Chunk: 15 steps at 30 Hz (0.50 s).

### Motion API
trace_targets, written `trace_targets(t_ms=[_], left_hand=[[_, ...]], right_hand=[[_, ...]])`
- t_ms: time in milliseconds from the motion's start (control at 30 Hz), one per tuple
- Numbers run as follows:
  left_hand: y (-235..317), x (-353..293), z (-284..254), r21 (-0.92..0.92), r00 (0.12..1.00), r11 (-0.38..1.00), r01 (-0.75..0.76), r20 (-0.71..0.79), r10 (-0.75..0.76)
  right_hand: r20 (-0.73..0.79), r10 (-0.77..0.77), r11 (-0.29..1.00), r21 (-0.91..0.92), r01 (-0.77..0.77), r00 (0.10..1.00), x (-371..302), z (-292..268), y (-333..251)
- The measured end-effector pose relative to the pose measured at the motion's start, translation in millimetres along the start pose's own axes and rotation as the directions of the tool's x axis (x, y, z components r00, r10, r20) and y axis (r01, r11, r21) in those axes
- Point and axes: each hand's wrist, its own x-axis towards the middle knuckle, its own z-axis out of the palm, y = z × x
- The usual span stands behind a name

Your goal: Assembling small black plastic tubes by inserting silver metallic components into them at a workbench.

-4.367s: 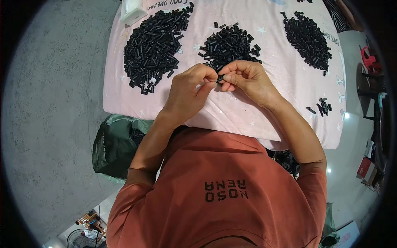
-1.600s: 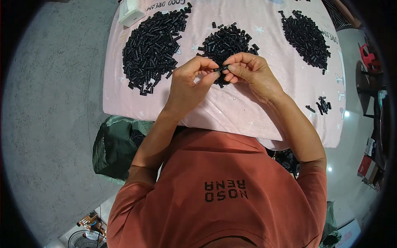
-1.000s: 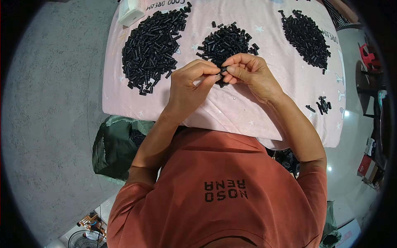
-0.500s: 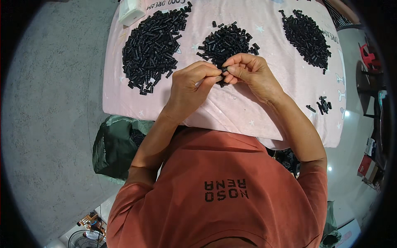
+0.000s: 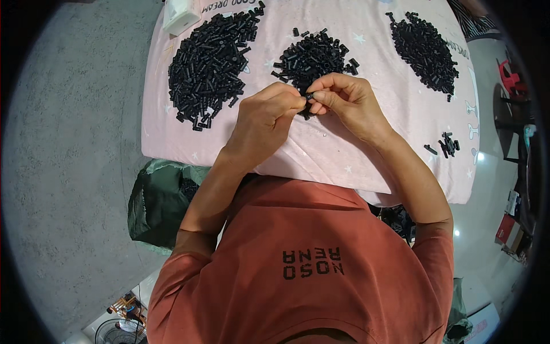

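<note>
Over pink cloth (image 5: 321, 155), left hand (image 5: 262, 117) and right hand (image 5: 345, 103) pinching black part (image 5: 310, 96), pile (image 5: 314, 56) partly blocked, flanking heaps (image 5: 209, 66)

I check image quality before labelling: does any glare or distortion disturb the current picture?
Head view: glare on the shiny floor, clear of left hand and right hand; head view: the pink cloth has bowed edges; head view: the black piece between the hands is too small for detail.
</note>
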Motion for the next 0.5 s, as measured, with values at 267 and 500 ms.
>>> trace_targets(t_ms=[267, 500], left_hand=[[8.7, 3.9, -6.5, -0.001, 0.998, 1.0, 0.026, 0.054, -0.026], [7.8, 3.1, -0.4, 0.011, 1.0, 1.0, 0.007, 0.0, -0.007]], right_hand=[[0.022, 0.04, 0.999, 0.002, -0.041, 0.999, -0.4, -1.7, -3.3], [0.027, 0.029, 0.999, -0.024, -0.028, 0.999, -0.7, -0.5, -5.1]])
